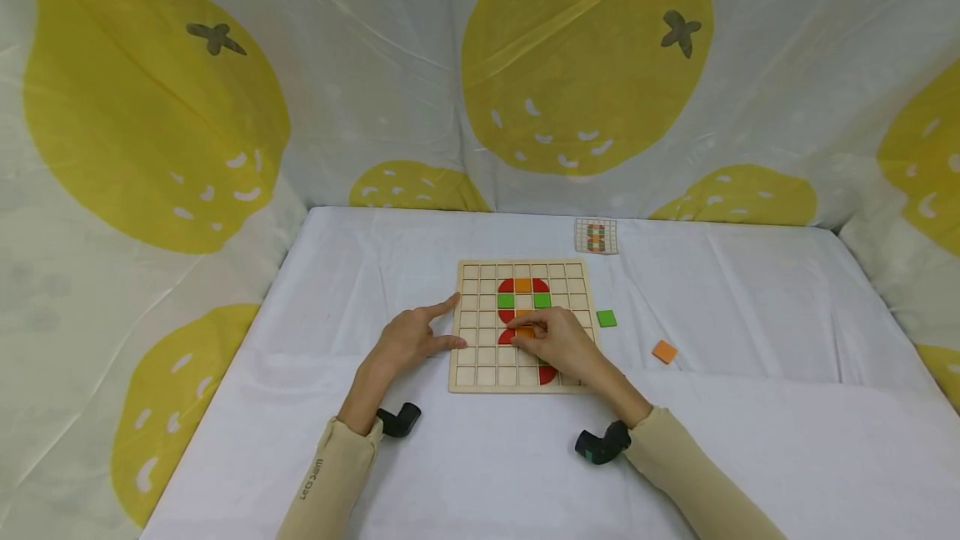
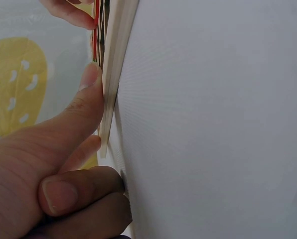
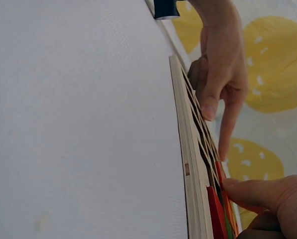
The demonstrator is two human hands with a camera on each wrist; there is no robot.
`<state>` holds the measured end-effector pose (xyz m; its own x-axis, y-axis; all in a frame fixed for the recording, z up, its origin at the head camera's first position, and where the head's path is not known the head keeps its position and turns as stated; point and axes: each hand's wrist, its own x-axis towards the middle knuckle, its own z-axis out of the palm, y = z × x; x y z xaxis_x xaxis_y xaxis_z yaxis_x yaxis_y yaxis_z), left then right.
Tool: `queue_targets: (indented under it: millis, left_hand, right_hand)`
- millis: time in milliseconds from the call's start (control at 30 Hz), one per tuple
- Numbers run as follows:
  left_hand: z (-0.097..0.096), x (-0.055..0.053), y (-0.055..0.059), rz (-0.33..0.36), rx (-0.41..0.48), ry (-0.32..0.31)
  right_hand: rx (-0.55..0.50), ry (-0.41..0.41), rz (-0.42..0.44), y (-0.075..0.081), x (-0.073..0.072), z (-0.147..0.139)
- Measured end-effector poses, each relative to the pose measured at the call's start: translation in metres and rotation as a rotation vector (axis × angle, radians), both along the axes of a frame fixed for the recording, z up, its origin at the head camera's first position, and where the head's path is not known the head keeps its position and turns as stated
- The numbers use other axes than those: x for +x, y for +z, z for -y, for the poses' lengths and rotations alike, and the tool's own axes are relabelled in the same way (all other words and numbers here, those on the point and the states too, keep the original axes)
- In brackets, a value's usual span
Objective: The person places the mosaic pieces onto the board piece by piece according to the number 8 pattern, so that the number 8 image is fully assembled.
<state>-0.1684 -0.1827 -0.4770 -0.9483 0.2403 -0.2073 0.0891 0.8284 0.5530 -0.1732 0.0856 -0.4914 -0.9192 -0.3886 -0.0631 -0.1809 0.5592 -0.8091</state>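
Observation:
A square wooden grid board (image 1: 472, 376) lies on the white cloth with red, orange and green pieces in its cells. At its left edge my left hand (image 1: 407, 340) rests with thumb and index finger spread along the rim. The other fingers curl beneath in the left wrist view, where the thumb (image 2: 86, 94) lies against the board's side. My right hand (image 1: 562, 344) reaches over the board from the right and pinches a red quarter-round piece (image 1: 506, 337) at a cell left of centre. Its thumb (image 3: 253, 191) touches red in the right wrist view. The hand hides several cells.
A green square tile (image 1: 607, 318) lies just right of the board, and an orange square tile (image 1: 664, 352) farther right. Behind the board is a small pattern card (image 1: 596, 237). A lemon-print cloth (image 1: 420, 65) hangs at the back and sides.

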Motion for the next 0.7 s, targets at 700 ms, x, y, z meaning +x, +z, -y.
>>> queue_targets:
  millis: [700]
  left_hand:
    - [0.000, 0.001, 0.001, -0.008, 0.000, -0.005]
  right_hand:
    - [0.030, -0.084, -0.015, 0.016, -0.008, -0.041]
